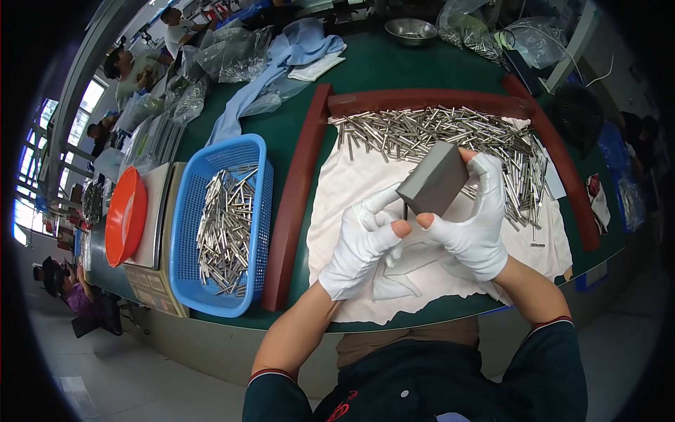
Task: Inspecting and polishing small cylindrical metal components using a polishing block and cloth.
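Note:
Both my hands wear white gloves with bare fingertips. My right hand (478, 228) is closed round a dark grey rectangular block (437, 179), its thumb at the lower edge and fingers at the far side. At the block's lower left corner, my left hand (365, 243) is closed in a pinch. A short, thin dark pin (405, 210) shows between its fingers and the block; its lower end is hidden. Under the hands lies a pale cloth (344, 211). Beyond them, many loose metal pins (436, 130) are heaped on that cloth.
A dark red frame (299, 204) borders the cloth on the green table (295, 105). To the left stand a blue basket (180, 246) of metal pins and an orange bowl (126, 214) on a scale. Far back are a metal bowl (410, 27), plastic bags and other people.

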Demonstrator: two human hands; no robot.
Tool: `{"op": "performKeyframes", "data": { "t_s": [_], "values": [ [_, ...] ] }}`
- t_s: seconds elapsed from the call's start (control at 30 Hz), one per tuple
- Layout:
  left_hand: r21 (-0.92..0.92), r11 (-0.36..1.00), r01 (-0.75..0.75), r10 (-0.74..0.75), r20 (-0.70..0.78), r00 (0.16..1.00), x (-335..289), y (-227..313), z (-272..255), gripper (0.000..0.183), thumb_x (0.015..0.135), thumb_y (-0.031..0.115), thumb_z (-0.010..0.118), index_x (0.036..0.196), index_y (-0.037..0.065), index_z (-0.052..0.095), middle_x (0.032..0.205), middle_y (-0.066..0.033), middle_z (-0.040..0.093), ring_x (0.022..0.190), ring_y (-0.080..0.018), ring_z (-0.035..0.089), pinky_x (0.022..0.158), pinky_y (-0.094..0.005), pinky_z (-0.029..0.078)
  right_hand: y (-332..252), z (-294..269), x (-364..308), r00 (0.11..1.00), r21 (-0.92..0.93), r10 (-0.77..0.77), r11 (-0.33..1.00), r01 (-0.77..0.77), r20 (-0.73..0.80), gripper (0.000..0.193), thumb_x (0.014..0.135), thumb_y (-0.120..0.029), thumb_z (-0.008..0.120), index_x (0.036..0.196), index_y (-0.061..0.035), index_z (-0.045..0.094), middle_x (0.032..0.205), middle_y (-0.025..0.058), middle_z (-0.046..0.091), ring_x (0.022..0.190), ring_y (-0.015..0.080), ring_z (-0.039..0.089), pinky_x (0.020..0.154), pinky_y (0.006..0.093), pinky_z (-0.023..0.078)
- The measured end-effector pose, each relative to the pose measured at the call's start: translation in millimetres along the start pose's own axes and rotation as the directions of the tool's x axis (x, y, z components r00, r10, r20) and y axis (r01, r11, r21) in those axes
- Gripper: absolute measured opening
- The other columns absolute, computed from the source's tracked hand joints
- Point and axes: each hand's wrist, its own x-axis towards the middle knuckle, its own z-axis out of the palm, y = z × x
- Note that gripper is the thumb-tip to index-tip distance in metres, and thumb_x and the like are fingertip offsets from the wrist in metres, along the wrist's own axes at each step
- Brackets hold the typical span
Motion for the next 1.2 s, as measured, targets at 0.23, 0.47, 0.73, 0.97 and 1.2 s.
{"op": "performKeyframes", "data": {
  "t_s": [0.23,0.47,0.73,0.97,1.2],
  "values": [
    [-0.053,0.998,-0.023,0.025,0.047,0.999,4.3,-3.0,4.6,0.082,0.076,0.046,0.074,0.136,-0.001,0.042,0.059,0.0022,0.054,0.046,-0.0041,0.045,0.043,-0.0183,0.032,1.7,3.9,0.9,0.999,-0.004,0.021,1.0,-0.021,-0.049,0.082,0.058,-0.023,0.086,0.123,-0.0034,0.041,0.107,0.0092,0.043,0.099,0.021,0.049,0.086,0.0335,0.043],
    [-0.144,0.989,-0.021,0.028,0.048,0.998,3.6,-6.5,4.8,0.085,0.077,0.049,0.072,0.138,-0.001,0.039,0.057,0.0035,0.049,0.045,-0.0044,0.042,0.043,-0.019,0.031,5.2,11.0,-4.9,0.991,0.069,0.115,0.992,-0.11,-0.073,0.079,0.06,-0.026,0.085,0.121,-0.0029,0.041,0.106,0.0085,0.042,0.097,0.0197,0.048,0.086,0.0333,0.042],
    [-0.146,0.988,-0.053,0.057,0.017,0.998,2.2,-5.8,9.6,0.083,0.078,0.047,0.072,0.138,-0.001,0.039,0.061,0.0037,0.05,0.046,-0.0045,0.042,0.043,-0.0199,0.032,-0.5,13.9,-2.9,0.98,0.149,0.182,0.974,-0.169,-0.081,0.077,0.06,-0.027,0.085,0.118,-0.0023,0.041,0.106,0.0076,0.043,0.098,0.0187,0.048,0.087,0.0328,0.041],
    [-0.09,0.992,-0.086,0.086,0.002,0.996,2.3,-2.6,7.2,0.084,0.077,0.046,0.073,0.138,0.0,0.04,0.06,0.0036,0.053,0.046,-0.0048,0.042,0.044,-0.0199,0.032,7.6,13.9,-9.9,0.973,0.211,0.228,0.954,-0.215,-0.035,0.077,0.061,-0.028,0.084,0.12,-0.0021,0.041,0.108,0.0074,0.046,0.101,0.018,0.048,0.089,0.0323,0.04],
    [-0.046,0.996,-0.072,0.072,0.001,0.997,2.3,-2.8,6.1,0.084,0.075,0.046,0.075,0.137,0.001,0.041,0.054,0.0043,0.05,0.045,-0.0043,0.043,0.043,-0.0195,0.031,9.3,12.9,-13.9,0.981,0.192,0.19,0.965,-0.179,-0.037,0.077,0.062,-0.029,0.084,0.12,-0.0013,0.042,0.11,0.0076,0.046,0.102,0.0177,0.048,0.091,0.0324,0.039]
  ]
}}
